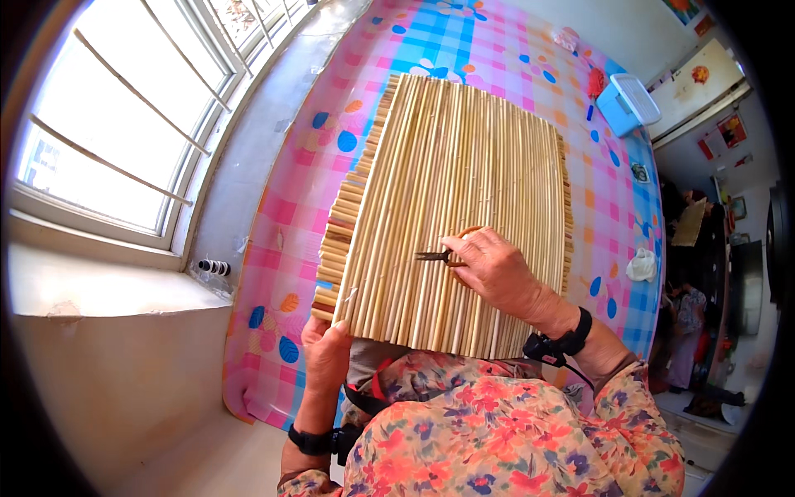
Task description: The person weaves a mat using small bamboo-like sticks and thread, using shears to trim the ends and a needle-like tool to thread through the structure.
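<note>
Right hand (pixel 497 269) pinches small pliers (pixel 434 256) on the reed mat (pixel 451 207), which lies across the checked table (pixel 281 248). Left hand (pixel 325 352) grips the mat's near edge, fingers curled under and hidden. Plier tips too small to make out.

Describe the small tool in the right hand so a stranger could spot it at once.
Start at the big mat of pale straw stalks lying on the pink and blue checked tablecloth. Near its lower middle, the right hand rests on it, holding small dark pliers pointing left: the only dark metal thing on the stalks.
</note>
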The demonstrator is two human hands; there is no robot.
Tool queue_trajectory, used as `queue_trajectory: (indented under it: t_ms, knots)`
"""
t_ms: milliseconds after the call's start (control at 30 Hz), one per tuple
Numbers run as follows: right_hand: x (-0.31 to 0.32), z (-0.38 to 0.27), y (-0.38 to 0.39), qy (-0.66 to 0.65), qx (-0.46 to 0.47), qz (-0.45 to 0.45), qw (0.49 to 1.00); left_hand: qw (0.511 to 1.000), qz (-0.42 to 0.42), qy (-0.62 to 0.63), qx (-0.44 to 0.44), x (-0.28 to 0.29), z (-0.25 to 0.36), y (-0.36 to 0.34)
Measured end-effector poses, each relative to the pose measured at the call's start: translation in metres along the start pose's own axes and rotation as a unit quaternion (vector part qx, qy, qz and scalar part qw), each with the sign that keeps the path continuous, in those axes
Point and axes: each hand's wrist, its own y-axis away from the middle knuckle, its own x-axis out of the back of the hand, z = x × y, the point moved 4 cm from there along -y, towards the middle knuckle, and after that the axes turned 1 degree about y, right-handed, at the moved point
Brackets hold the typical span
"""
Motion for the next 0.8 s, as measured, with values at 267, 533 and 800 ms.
queue_trajectory:
  t_ms: [267, 533, 800]
  knots:
    - [-0.011, -0.018, -0.035, 0.015, 0.078, -0.034, 0.996, 0.998, 0.024, 0.010, -0.051, 0.008, 0.025, 0.014]
    - [-0.007, 0.008, -0.044, 0.002, 0.018, -0.051, 0.999, 0.999, 0.038, -0.012, -0.016, -0.005, 0.005, 0.006]
    - [0.011, -0.014, -0.090, -0.028, 0.033, -0.008, 0.999, 0.998, 0.014, -0.058, 0.014, -0.012, 0.010, 0.001]
